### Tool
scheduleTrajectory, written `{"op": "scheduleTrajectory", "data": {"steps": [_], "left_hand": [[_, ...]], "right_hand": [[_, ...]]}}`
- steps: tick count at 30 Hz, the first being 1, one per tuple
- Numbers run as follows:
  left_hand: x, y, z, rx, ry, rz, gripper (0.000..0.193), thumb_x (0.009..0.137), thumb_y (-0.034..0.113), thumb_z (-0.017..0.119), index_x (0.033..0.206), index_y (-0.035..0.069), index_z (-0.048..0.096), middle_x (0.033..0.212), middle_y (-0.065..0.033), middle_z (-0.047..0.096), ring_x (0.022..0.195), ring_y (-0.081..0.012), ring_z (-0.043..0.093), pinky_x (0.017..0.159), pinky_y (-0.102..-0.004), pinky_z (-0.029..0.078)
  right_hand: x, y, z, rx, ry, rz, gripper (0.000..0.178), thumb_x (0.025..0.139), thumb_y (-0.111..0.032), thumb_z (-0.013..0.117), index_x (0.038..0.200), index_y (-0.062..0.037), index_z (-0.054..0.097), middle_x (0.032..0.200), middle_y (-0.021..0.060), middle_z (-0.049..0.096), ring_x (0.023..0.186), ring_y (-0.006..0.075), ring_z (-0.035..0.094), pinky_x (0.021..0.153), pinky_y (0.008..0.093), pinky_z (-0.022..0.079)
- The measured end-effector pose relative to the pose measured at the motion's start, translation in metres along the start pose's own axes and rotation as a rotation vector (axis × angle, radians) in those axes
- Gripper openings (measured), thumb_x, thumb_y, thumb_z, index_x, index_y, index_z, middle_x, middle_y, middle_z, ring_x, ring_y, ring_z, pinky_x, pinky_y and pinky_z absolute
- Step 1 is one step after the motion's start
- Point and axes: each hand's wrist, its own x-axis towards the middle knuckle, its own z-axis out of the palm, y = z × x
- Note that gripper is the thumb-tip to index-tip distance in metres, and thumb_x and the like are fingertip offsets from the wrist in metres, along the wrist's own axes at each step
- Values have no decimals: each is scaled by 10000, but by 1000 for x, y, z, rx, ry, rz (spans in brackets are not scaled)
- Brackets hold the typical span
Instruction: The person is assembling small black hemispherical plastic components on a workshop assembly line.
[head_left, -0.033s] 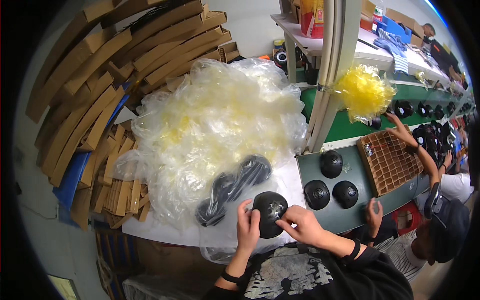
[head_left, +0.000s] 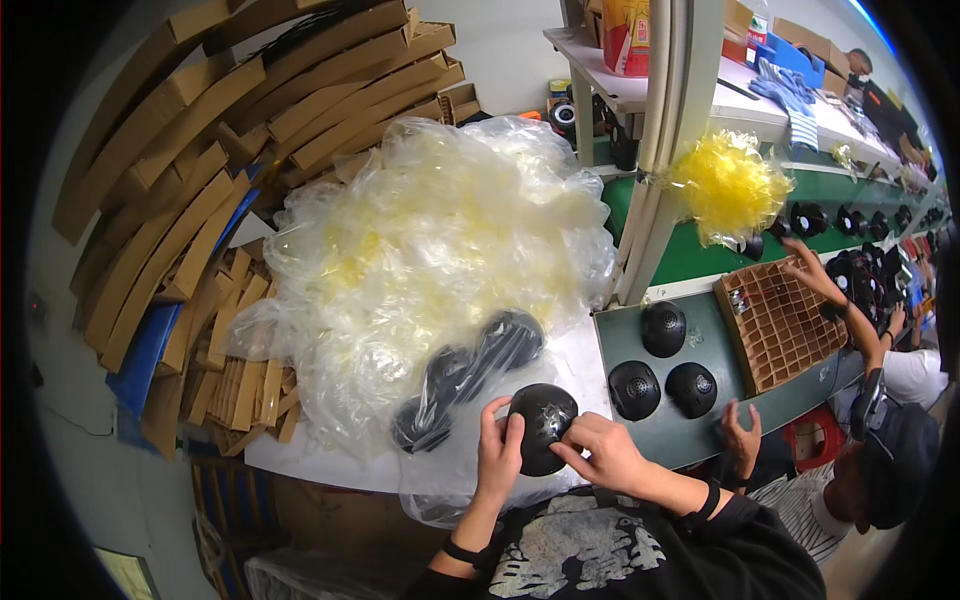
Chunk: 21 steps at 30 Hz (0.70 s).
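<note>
In front of my body I hold a round black dome-shaped shell (head_left: pixel 546 440) with a shiny, perforated-looking middle. My left hand (head_left: pixel 497 455) grips its left side, thumb on the face and fingers behind. On the right edge press the bent fingers and thumb of my right hand (head_left: pixel 596 452); anything small between them is hidden. Just beyond lie several black domed pieces in clear plastic, among them one piece (head_left: pixel 512 340) at the far end. To the right, three similar black domes with small holes, one of them here (head_left: pixel 634 390), rest on a dark green mat (head_left: pixel 655 437).
A big heap of clear and yellowish plastic bags (head_left: pixel 440 230) covers the white table (head_left: pixel 340 470). Cardboard strips (head_left: pixel 330 100) are stacked at left. Right of the mat stand a divided cardboard box (head_left: pixel 785 330) and a co-worker (head_left: pixel 890 460) reaching over it. A post (head_left: pixel 670 130) carries yellow film (head_left: pixel 732 187).
My hands and the dome have shifted very slightly to the right. The co-worker's near hand has moved a little left, and their far hand has moved over the divided box.
</note>
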Motion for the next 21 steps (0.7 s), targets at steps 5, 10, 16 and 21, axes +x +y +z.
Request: {"op": "scheduleTrajectory", "data": {"steps": [5, 10, 16, 21], "left_hand": [[20, -5, 16, -156, 0, -59, 392, 856, 181, 651, 1167, 26, 470, 837, -83, 635, 734, -108, 570, 642, -247, 460], [35, -32, -18, 336, 204, 270, 467, 761, 146, 722, 1145, 30, 482, 846, -99, 659, 819, -149, 617, 726, -263, 468], [17, 6, -32, -97, 24, 282, 604, 758, 144, 737, 1233, 19, 386, 969, -133, 636, 868, -155, 606, 779, -261, 461], [1, 25, -25, -302, -55, 154, 760, 683, 351, 808, 1230, 24, 394, 889, -58, 606, 811, -117, 571, 730, -224, 436]], "right_hand": [[-6, 3, 0, 140, -88, 222, 201, 825, -127, 641, 691, -24, 533, 621, 100, 508, 574, 239, 513, 509, 329, 387], [22, -44, -89, 738, 46, 56, 204, 840, -95, 607, 672, -29, 511, 594, 49, 476, 539, 158, 450, 510, 281, 341], [98, 1, -203, -382, 901, -78, 342, 838, -225, 655, 655, 7, 483, 572, 29, 457, 511, 132, 412, 488, 283, 328], [96, 28, -219, -743, 958, 231, 395, 804, -333, 701, 640, -14, 537, 537, 32, 490, 476, 121, 436, 487, 282, 373]]}}
